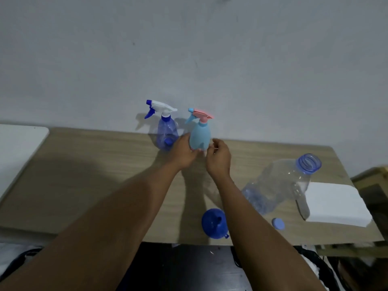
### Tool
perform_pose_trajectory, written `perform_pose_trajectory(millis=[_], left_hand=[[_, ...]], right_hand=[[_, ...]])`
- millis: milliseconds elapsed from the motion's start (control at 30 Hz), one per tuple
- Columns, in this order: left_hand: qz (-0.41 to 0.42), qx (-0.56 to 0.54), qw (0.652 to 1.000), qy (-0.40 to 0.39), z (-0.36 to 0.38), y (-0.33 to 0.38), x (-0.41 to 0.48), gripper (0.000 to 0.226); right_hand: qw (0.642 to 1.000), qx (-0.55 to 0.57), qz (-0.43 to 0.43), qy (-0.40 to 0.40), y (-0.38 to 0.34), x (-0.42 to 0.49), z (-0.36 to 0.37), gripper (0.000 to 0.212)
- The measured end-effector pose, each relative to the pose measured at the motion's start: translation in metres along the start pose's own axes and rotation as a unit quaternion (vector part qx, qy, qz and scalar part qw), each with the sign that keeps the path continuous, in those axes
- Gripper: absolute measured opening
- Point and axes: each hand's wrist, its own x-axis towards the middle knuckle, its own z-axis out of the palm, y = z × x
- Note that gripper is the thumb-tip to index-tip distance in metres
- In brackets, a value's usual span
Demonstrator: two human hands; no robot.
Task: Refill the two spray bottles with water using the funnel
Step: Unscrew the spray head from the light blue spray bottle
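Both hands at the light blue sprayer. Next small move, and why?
Probably twist off the pink spray head: it is still on the light blue bottle, the left hand steadies the base, the right hand is free beside it, and the funnel lies unused.

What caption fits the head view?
Left hand grips light-blue spray bottle; right hand hovers beside it.

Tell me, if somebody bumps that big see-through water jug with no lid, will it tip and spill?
Probably it tips easily: the big clear plastic jug stands tall and narrows toward its blue neck. It would likely spill, since its mouth is open and the small blue cap lies on the wooden table. Its thin-looking walls may flex when squeezed. How heavy it is, I can't tell.
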Motion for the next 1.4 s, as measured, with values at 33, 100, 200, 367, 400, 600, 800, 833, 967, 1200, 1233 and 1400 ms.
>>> perform_pose_trajectory(millis=[33,100,200,367,400,600,800,833,967,1200,1233,1400], left_hand=[[-0.002,-0.004,1.000,-0.002,0.002,0.001,0.012,0.056],[-0.012,0.005,1.000,-0.008,0.007,-0.001,0.032,0.065],[-0.009,0.006,1.000,-0.029,0.012,-0.003,0.049,0.071],[-0.024,0.009,0.999,0.039,0.018,-0.006,0.054,0.052],[-0.024,0.009,0.998,0.055,0.019,-0.006,0.049,0.051],[0.023,-0.107,0.985,0.130,0.023,-0.011,-0.014,0.054],[0.066,-0.153,0.976,0.139,0.012,-0.034,-0.089,0.055],[0.064,-0.156,0.975,0.141,0.013,-0.038,-0.102,0.056],[0.032,-0.165,0.976,0.141,0.017,-0.057,-0.147,0.062],[0.004,-0.141,0.984,0.105,0.026,-0.072,-0.192,0.053],[0.002,-0.145,0.984,0.107,0.027,-0.073,-0.195,0.056],[0.003,-0.141,0.986,0.094,0.029,-0.076,-0.201,0.060]], right_hand=[[1.000,0.015,0.013,-0.011,-0.003,0.010,0.005,0.038],[0.998,0.036,0.031,-0.035,-0.004,0.029,0.014,0.041],[0.996,0.062,0.024,-0.063,0.003,0.053,0.023,0.043],[0.994,0.072,0.048,-0.070,0.015,0.058,0.027,0.044],[0.994,0.080,0.045,-0.063,0.015,0.050,0.027,0.046],[0.988,0.144,0.020,-0.052,0.000,-0.022,0.005,0.041],[0.987,0.127,-0.045,-0.084,0.009,-0.093,-0.010,0.040],[0.987,0.125,-0.044,-0.092,0.012,-0.105,-0.010,0.044],[0.986,0.128,-0.024,-0.103,0.023,-0.149,-0.014,0.046],[0.983,0.124,0.019,-0.135,0.045,-0.190,-0.020,0.045],[0.983,0.119,0.019,-0.138,0.048,-0.191,-0.021,0.044],[0.985,0.108,0.025,-0.133,0.050,-0.193,-0.023,0.040]])
